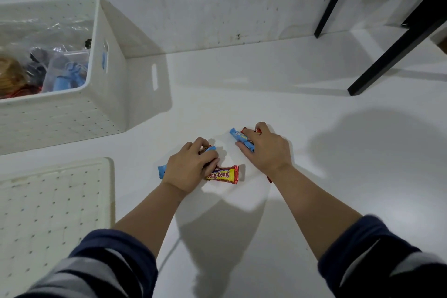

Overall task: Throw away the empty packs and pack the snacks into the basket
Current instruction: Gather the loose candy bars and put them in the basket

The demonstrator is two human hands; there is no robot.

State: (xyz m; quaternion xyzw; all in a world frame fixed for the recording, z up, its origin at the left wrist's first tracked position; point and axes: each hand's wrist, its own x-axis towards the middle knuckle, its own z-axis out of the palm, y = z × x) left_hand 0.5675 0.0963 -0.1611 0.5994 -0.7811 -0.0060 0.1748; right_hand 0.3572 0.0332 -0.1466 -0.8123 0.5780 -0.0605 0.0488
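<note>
Several small snack bars lie on the white floor in front of me. My left hand curls its fingers round a blue-wrapped bar whose end sticks out at the left. A red and yellow Beng-Beng bar lies just right of that hand. My right hand grips another blue bar, with a red pack partly hidden under its fingers. The white perforated basket stands at the far left and holds plastic bags and packs.
A white perforated lid lies flat on the floor at the near left. Black table legs stand at the far right by the wall. A scuffed white wall runs along the back.
</note>
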